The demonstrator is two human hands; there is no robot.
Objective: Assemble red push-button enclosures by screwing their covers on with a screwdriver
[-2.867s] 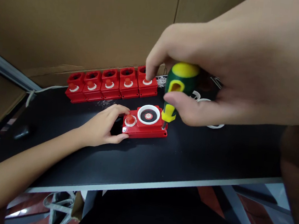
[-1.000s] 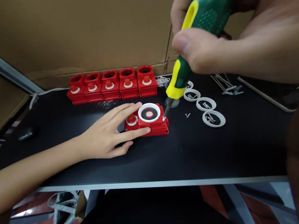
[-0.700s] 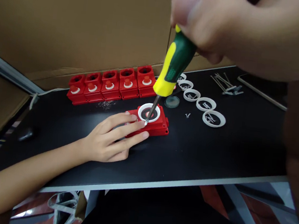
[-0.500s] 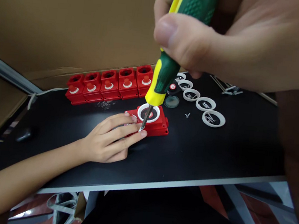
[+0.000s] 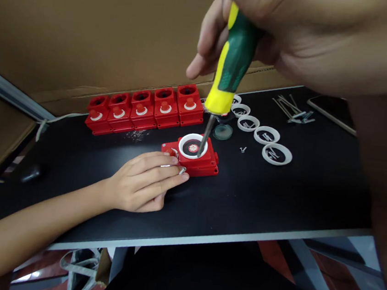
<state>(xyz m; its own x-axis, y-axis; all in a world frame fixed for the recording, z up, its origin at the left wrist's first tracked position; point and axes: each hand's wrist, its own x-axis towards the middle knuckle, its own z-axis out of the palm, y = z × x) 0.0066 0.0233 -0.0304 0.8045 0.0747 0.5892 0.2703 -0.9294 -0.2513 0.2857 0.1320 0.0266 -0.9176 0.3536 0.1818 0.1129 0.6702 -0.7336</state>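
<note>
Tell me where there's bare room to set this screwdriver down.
The widest bare table is along the front edge, right of the red box and nearer than the white rings. More lies left of the left hand. The back is crowded: row of red boxes, rings, pins.

Even light, blurred near hand

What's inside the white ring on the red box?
A black disc with a small red-and-white centre piece. The screwdriver, held by the right hand, crosses its right side and hides what the tip touches.
</note>
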